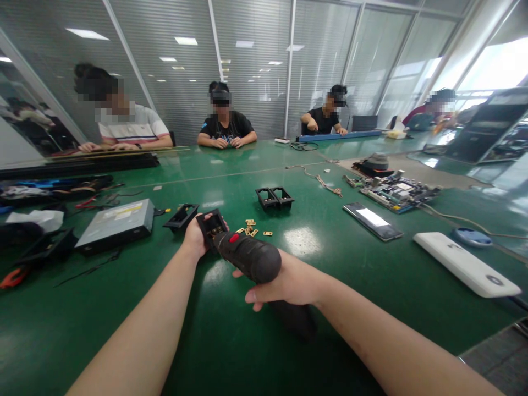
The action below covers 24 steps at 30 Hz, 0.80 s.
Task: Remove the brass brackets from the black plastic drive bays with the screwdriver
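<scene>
My right hand (284, 280) is wrapped round a black cordless drill (251, 256) with a red switch on top. The drill's front end points into a black plastic socket frame (212, 223), which my left hand (195, 237) grips from its left side. Whether the bit touches anything inside the frame is hidden. Just beyond the drill lies a loose pile of small brass plates with holes (248, 228). Another black frame (181, 215) rests left of my left hand, and a double black frame (274, 198) stands farther back.
An optical disc drive (117, 225) sits on the green table (231, 346) at left, near cables and tools. To the right are a phone (372, 221), a white power bank (466, 264) and a circuit board (400, 190). Several people sit along the far side.
</scene>
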### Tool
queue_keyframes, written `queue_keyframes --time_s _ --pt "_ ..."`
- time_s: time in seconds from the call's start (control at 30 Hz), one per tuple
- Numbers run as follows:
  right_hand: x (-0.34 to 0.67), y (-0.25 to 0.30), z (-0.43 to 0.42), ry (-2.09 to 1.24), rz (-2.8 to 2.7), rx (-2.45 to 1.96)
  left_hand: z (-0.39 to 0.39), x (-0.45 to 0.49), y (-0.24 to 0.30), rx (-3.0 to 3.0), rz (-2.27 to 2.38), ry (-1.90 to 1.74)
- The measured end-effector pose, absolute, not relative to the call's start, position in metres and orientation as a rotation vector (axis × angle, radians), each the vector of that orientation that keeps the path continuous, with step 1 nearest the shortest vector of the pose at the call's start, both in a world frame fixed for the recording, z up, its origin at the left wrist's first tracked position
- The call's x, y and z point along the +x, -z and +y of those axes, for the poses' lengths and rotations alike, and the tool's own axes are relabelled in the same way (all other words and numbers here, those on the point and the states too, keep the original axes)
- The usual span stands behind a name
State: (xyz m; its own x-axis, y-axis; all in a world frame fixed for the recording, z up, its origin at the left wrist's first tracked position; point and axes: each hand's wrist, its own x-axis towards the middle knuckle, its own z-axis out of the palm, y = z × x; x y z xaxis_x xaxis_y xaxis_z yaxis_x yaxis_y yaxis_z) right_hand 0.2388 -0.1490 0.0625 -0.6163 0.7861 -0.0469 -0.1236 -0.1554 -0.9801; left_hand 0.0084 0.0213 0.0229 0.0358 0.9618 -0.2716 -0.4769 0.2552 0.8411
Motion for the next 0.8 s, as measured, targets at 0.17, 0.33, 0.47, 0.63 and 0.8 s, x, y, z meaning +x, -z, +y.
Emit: queue_keyframes --time_s 0.17,0.33,0.47,0.63,0.8 --pt "0.2409 -0.0637 -0.1488 -1.836 -1.479 -0.827 0.0194 0.0105 -0.0264 0.658 1.010 -1.201" --pt "0.2423 -0.0649 -0.1469 -1.818 -1.501 -0.850 0.0183 0.0113 -0.0276 0.690 1.011 -1.192" --pt "0.2416 -0.0678 -0.1479 -1.794 -1.509 -0.882 0.0182 0.0115 -0.0274 0.669 1.019 -1.194" --pt "0.2402 -0.0668 -0.1479 -1.779 -1.517 -0.914 0.0201 0.0111 -0.0250 0.663 1.003 -1.209" --pt "0.2383 -0.0645 -0.1461 -1.754 -1.543 -0.921 0.0219 0.0095 -0.0221 0.633 0.970 -1.220"
